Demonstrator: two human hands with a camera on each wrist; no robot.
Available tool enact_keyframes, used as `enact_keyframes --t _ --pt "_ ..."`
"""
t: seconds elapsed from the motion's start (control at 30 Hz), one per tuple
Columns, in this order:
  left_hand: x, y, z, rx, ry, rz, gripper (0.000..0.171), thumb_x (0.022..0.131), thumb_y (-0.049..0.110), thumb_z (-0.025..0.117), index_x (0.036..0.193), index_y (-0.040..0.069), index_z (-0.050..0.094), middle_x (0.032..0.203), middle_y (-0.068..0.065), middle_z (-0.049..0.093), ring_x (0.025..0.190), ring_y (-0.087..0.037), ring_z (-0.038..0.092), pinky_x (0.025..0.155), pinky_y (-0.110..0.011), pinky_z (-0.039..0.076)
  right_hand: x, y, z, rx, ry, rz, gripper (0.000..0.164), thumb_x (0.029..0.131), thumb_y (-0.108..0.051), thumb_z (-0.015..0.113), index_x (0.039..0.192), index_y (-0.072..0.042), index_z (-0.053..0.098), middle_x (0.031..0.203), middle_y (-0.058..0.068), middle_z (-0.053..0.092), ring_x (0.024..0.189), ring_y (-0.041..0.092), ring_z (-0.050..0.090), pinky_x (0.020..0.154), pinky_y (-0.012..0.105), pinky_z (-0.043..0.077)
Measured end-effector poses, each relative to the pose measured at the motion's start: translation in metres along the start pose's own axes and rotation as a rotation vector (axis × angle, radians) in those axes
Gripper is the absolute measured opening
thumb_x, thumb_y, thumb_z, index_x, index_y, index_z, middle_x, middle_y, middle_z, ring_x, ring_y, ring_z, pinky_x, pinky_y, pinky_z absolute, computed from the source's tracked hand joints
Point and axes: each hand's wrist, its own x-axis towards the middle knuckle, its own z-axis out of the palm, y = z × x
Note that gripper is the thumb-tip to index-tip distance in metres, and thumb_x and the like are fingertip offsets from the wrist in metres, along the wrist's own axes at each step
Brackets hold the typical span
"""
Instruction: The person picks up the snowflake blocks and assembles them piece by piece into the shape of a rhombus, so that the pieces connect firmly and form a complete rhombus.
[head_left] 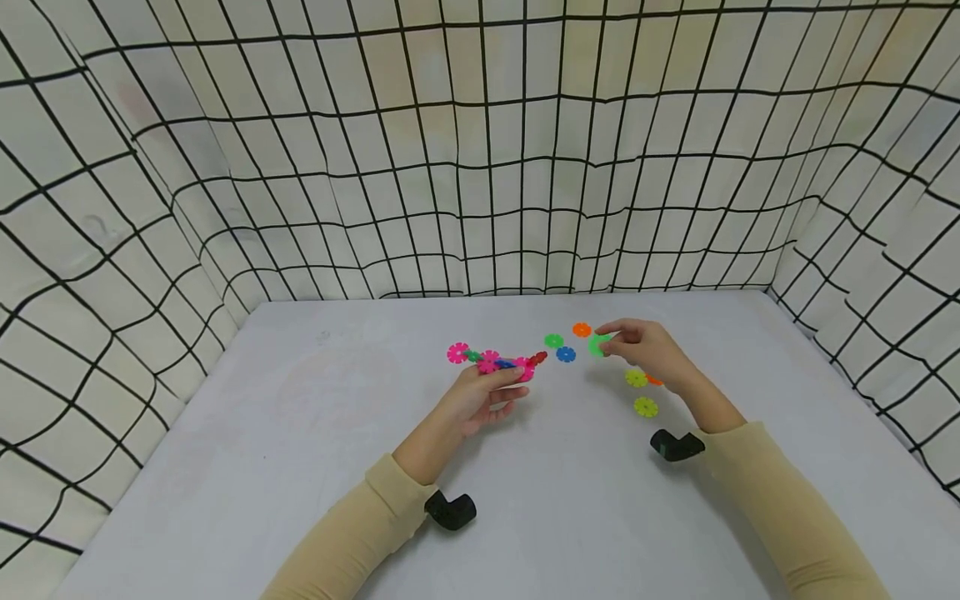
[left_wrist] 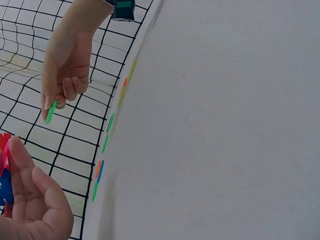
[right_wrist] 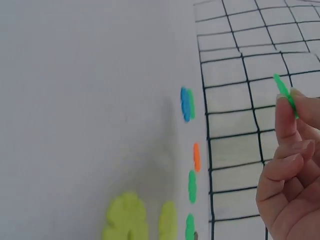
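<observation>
My left hand (head_left: pixel 480 402) holds a chain of interlocked notched plastic discs. It runs from a pink disc (head_left: pixel 458 352) at the left, through green, pink and blue, to a red disc (head_left: pixel 540 357) at the right. In the left wrist view a blue disc (left_wrist: pixel 6 187) shows beside the left fingers. My right hand (head_left: pixel 654 357) is raised over the table, to the right of the chain. Between thumb and index finger it pinches a green disc (right_wrist: pixel 282 86), seen edge-on and apart from the chain. Its other fingers are curled.
Loose discs lie on the white table (head_left: pixel 300 467): a green disc (head_left: pixel 553 341), a blue disc (head_left: pixel 566 354), an orange disc (head_left: pixel 582 330) and a yellow disc (head_left: pixel 646 407), among others. Another yellow disc (head_left: pixel 636 378) lies below the right hand. A black-gridded white sheet (head_left: pixel 495 192) surrounds the table.
</observation>
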Motion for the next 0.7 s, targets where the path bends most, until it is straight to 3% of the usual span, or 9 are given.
enact_keyframes --t 0.1,0.37,0.5,0.7 --pt "0.0 0.0 0.0 -0.005 -0.007 0.006 0.007 0.099 0.017 0.069 0.094 0.011 0.069 0.098 -0.006 0.076 0.084 -0.013 0.073 0.078 -0.03 0.055 -0.001 -0.009 0.005 0.06 0.021 0.001 0.036 0.101 -0.022 0.068 0.132 -0.004 0.066 0.102 0.024 0.069 0.072 0.021 0.047 0.064 0.028 0.036" --pt "0.001 -0.002 0.001 -0.016 -0.002 0.005 0.008 0.099 0.016 0.069 0.093 0.011 0.069 0.098 -0.007 0.076 0.083 -0.013 0.072 0.078 -0.03 0.055 -0.005 -0.022 0.022 0.165 0.047 0.003 0.035 0.102 -0.019 0.066 0.133 -0.004 0.066 0.097 0.02 0.071 0.071 0.017 0.047 0.068 0.031 0.038" --pt "0.0 -0.002 0.002 -0.021 0.009 -0.005 0.008 0.099 0.017 0.07 0.093 0.011 0.068 0.097 -0.007 0.076 0.082 -0.013 0.073 0.078 -0.03 0.055 -0.006 -0.025 0.029 0.189 0.044 0.003 0.035 0.101 -0.02 0.067 0.133 -0.005 0.066 0.101 0.027 0.07 0.071 0.016 0.046 0.068 0.03 0.036" --pt "0.001 -0.003 0.003 -0.026 0.016 0.002 0.008 0.098 0.017 0.07 0.092 0.011 0.069 0.095 -0.006 0.076 0.081 -0.013 0.073 0.077 -0.03 0.055 -0.006 -0.03 0.038 0.179 0.032 -0.02 0.034 0.1 -0.02 0.068 0.131 -0.005 0.068 0.101 0.027 0.071 0.071 0.02 0.047 0.066 0.029 0.036"
